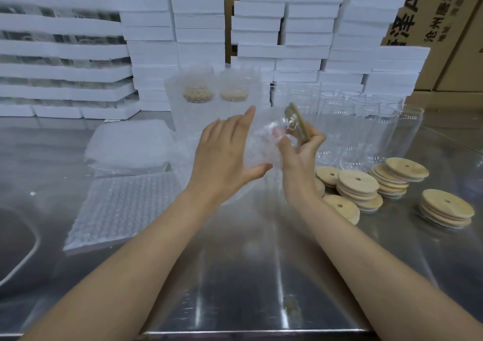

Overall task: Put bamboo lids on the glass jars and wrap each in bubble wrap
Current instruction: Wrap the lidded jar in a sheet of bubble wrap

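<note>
A glass jar point(264, 144) with a bamboo lid point(298, 123) lies on its side above the steel table, partly inside bubble wrap point(230, 199). My right hand point(298, 155) grips the lidded end of the jar. My left hand point(224, 152) lies flat, fingers straight, against the wrap on the jar's left side. Two wrapped jars point(198, 87) stand upside down behind. Bare glass jars point(366, 129) stand in a group at the right. Loose bamboo lids point(358, 186) lie in stacks in front of them.
Stacks of bubble wrap sheets point(122, 207) lie at the left on the steel table point(261, 275). White foam boxes point(308, 32) are piled along the back, with cardboard cartons point(444, 13) behind. A dark rounded object point(13, 246) sits at the left edge.
</note>
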Demonstrator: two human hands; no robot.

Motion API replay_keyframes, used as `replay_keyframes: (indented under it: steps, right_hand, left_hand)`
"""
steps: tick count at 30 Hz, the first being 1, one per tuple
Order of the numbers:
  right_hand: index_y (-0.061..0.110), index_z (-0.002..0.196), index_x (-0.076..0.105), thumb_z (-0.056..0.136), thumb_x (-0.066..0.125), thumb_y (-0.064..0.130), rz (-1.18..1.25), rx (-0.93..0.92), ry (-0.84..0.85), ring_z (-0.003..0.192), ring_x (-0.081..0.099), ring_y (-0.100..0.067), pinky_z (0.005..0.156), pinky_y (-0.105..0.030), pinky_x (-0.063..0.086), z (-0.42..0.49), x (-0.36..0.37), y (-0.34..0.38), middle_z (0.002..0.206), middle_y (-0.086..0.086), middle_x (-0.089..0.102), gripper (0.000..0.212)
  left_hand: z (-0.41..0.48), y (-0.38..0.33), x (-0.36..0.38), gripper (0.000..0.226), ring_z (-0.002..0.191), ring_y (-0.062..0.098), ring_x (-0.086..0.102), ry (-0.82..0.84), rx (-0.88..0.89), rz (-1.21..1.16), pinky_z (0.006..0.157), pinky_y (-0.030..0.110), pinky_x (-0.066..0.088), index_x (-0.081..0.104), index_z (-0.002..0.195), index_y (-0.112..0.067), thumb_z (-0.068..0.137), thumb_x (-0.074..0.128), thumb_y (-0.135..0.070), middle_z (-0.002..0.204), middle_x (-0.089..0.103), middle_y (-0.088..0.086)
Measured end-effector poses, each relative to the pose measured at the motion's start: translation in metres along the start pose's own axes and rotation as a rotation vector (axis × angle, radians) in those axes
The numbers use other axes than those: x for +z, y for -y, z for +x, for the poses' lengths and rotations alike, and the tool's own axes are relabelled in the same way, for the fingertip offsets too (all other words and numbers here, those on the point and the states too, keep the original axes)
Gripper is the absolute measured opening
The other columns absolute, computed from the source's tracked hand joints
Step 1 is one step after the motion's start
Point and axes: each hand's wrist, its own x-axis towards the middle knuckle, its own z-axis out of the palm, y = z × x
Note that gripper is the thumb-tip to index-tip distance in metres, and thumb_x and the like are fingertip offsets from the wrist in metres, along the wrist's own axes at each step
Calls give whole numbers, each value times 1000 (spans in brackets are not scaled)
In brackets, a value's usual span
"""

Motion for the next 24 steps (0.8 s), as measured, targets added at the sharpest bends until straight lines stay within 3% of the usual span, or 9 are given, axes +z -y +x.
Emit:
replay_keyframes:
  steps: [3,7,10,12,14,18,20,22,24]
  right_hand:
    - [26,97,43,67,63,52,-2,120,127,96,54,-6,87,-32,45,-7,7,-6,103,7,52,44]
    - [29,83,42,70,51,56,-54,112,233,76,48,3,72,-20,37,-12,14,-8,81,19,52,31]
    - [42,87,49,74,49,67,-92,97,288,99,53,2,87,-24,40,-11,12,-2,110,12,57,29]
    - [48,112,46,68,51,84,-123,86,341,129,40,3,108,-31,35,-12,12,0,139,13,43,58]
    - [48,128,30,57,52,92,-133,99,412,129,29,19,112,-26,32,-14,13,2,140,22,31,87]
    - [40,141,16,67,73,57,-216,116,491,141,27,3,117,-34,30,-11,6,-2,150,12,29,95]
    - [26,145,23,63,78,48,-295,91,464,134,41,1,112,-30,36,-10,1,-5,140,16,45,101]
    - [18,138,29,59,82,47,-351,71,388,119,53,6,98,-19,44,-10,1,-9,119,27,55,100]
    - [16,141,25,57,88,43,-409,52,282,119,53,3,95,-18,46,-8,4,-13,122,22,55,107]
  left_hand:
    - [-2,-3,1,95,108,29,57,-51,11,-1,89,39,44,38,144,-5,70,70,-55,123,58,12]
    - [-1,0,1,97,111,29,55,-88,30,-37,87,36,43,34,145,-1,71,76,-49,123,58,13]
    - [-1,2,0,102,114,18,50,-135,-84,-170,90,28,40,25,150,-8,71,71,-53,125,57,3]
    - [1,1,-3,104,122,-3,42,-211,-254,-383,97,13,33,18,152,-18,71,71,-57,133,47,-18]
    - [6,1,-7,99,129,-13,35,-292,-399,-707,103,9,29,19,151,-22,74,73,-51,141,38,-25]
    - [13,5,-18,52,123,20,53,-340,-447,-993,102,29,44,35,135,-36,88,56,-42,132,57,7]
    - [11,11,-14,51,130,29,46,-198,-421,-976,110,43,38,29,146,-18,100,47,-31,140,46,20]
    - [7,11,-7,51,139,24,36,-59,-436,-951,113,46,33,21,148,-4,103,36,-24,150,35,16]
    - [5,2,0,59,134,-3,33,6,-532,-904,113,28,32,22,150,-12,101,30,-45,147,32,2]
